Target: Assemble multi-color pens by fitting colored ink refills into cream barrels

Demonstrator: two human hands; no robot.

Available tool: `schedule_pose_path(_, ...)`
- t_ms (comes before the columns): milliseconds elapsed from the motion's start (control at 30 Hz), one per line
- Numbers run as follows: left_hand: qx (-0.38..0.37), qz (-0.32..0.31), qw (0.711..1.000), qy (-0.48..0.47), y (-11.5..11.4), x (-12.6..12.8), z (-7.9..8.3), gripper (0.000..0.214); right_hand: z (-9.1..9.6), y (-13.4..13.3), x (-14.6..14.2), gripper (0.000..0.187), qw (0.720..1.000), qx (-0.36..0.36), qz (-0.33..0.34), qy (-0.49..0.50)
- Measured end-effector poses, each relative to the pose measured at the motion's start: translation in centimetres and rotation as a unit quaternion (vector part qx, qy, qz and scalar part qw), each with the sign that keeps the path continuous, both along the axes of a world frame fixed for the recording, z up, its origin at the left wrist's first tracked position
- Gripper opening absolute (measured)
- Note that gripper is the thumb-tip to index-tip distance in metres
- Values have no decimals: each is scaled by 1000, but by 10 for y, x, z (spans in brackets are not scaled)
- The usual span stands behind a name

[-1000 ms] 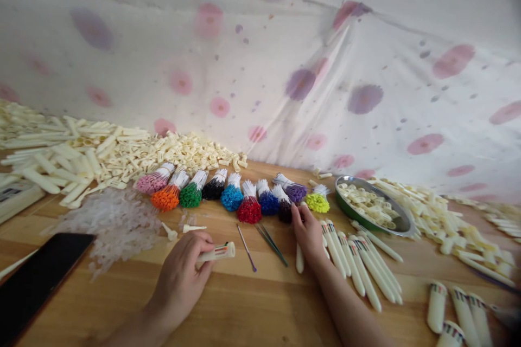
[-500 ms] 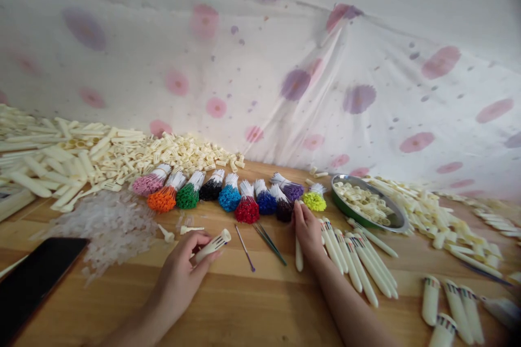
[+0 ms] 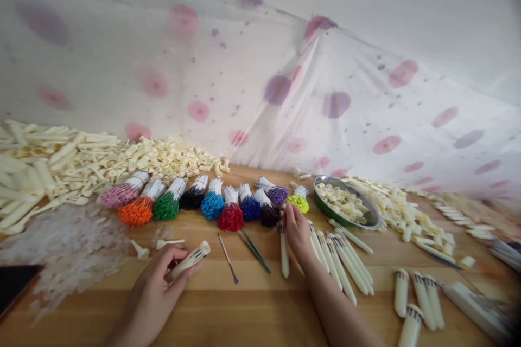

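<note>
My left hand (image 3: 157,287) is closed around a cream multicolour pen barrel (image 3: 188,261), its slotted end pointing up and right. My right hand (image 3: 296,227) has its fingertips pinched at the top of another cream pen barrel (image 3: 284,255), which points toward me; the fingers partly hide its upper end. Between the hands lie a thin white refill with a purple tip (image 3: 228,260) and dark tweezers (image 3: 254,252). Behind them runs a row of tied refill bundles, among them a red one (image 3: 230,211), a dark blue one (image 3: 249,203) and a yellow one (image 3: 299,200).
Several slotted barrels (image 3: 345,263) lie right of my right hand, with more pens (image 3: 423,298) further right. A green-sided metal bowl (image 3: 376,222) holds small cream parts. Cream parts (image 3: 154,160) heap at the back left, near clear plastic pieces (image 3: 77,249) and a dark phone-like slab (image 3: 18,284).
The camera has turned to the right, so things sit further left in view. My left hand keeps its barrel; slots now show on the barrel at my right fingertips.
</note>
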State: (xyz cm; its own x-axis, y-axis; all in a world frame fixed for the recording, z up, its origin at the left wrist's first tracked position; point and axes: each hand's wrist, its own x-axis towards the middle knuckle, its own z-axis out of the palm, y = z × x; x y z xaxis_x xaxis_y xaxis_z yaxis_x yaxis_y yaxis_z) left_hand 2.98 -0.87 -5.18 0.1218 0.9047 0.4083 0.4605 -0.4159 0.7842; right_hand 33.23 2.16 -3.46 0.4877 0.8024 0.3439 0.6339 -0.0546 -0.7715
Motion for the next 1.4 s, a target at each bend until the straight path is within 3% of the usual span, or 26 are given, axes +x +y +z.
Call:
schedule_pose_path(300,21,14,999,22,5,-4,-9,27,9,4,-14,33,993,-119,11,-18)
schedule_pose_path(500,56,11,998,31,7,-3,-12,27,2,21,4,24,972,-187,75,120)
schedule_pose_path(800,47,-8,999,11,1,-2,-10,17,0,12,23,26,903,-210,209,311)
schedule_pose_path(1000,-1,-28,999,-25,-5,6,2,8,10,0,29,25,872,-216,241,367)
schedule_pose_path(1200,-73,-92,993,-7,3,27,37,7,22,-6,16,18,870,-175,255,384)
schedule_pose_path(1300,-59,-107,993,-3,11,35,50,5,37,-10,14,16,861,-165,293,383)
schedule_pose_path(1400,-70,-138,987,-31,18,35,52,4,63,-24,13,17,829,-182,359,387)
